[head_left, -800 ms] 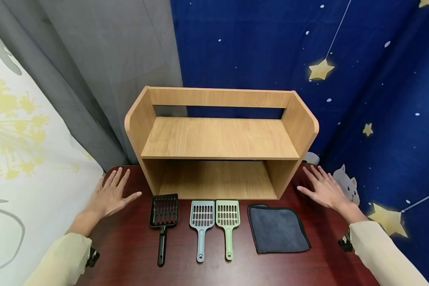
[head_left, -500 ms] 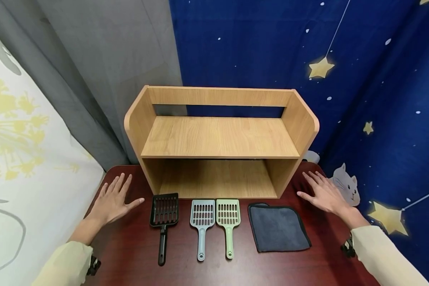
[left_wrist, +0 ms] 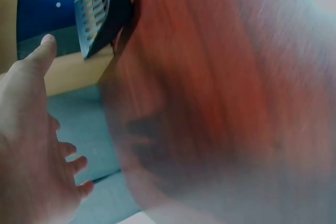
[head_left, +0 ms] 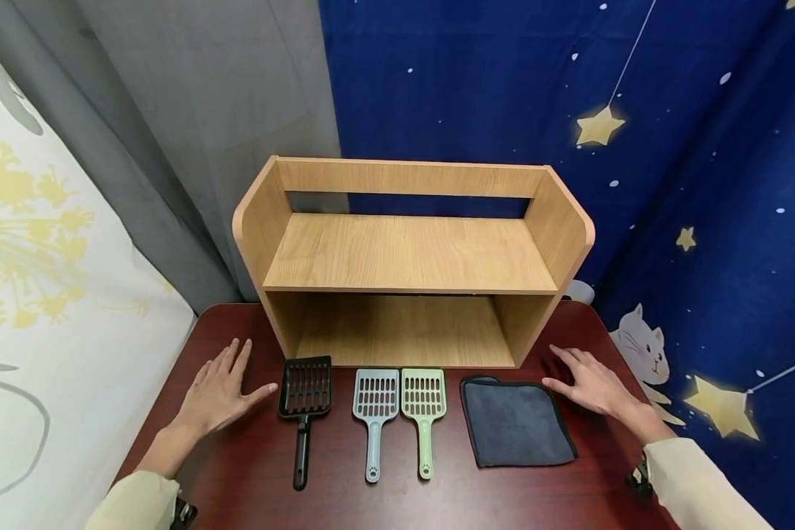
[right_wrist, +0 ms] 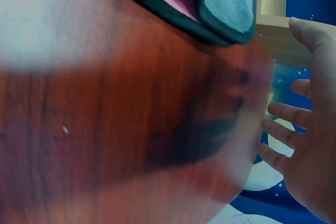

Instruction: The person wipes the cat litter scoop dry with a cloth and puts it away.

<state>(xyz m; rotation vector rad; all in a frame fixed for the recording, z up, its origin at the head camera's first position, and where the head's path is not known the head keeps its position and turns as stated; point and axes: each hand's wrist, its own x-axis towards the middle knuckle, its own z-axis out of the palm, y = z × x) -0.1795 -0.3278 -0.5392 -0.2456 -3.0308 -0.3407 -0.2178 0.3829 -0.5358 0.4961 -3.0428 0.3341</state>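
Observation:
My left hand (head_left: 217, 391) is spread over the left side of the table, its thumb tip close to the black litter scoop (head_left: 305, 388). Nothing is in its fingers. On the other side my right hand (head_left: 592, 381), also bare of any object, has its thumb near the upper right corner of a folded dark grey cloth (head_left: 517, 425). Between them lie a light blue litter scoop (head_left: 375, 412) and a pale green litter scoop (head_left: 423, 411), side by side with handles toward me. In the right wrist view the cloth (right_wrist: 228, 3) shows a pink layer inside its fold.
A two-tier wooden shelf (head_left: 407, 254) stands at the back of the dark red table (head_left: 344, 508), just behind the scoop heads. Grey and blue curtains (head_left: 464, 88) hang behind it. A white patterned cloth (head_left: 73, 294) borders the left.
Both hands have moved toward me and inward, the left one closer to the black scoop, the right one closer to the cloth. The scoops, cloth and shelf have stayed in place.

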